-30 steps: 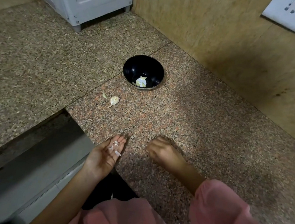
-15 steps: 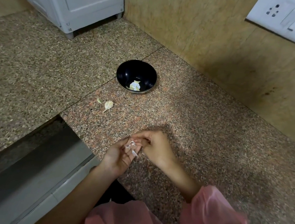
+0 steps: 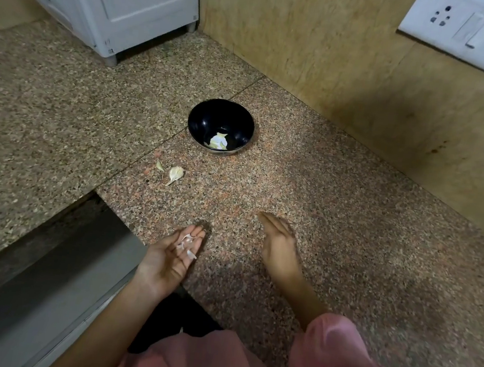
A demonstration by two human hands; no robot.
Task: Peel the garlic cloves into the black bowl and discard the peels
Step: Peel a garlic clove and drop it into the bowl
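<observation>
Counter (image 3: 308,197) in front of bowl (image 3: 206,119) is open; 2 garlic cloves (image 3: 175,172) sit just left of that lane; wall (image 3: 324,57) near behind bowl.

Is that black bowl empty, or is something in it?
Not empty. The black bowl stands upright, and a few pale garlic pieces lie at its bottom.

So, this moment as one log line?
left hand: palm up, carrying papery white garlic peels | right hand: open | round black bowl: pale garlic cloves inside
</observation>
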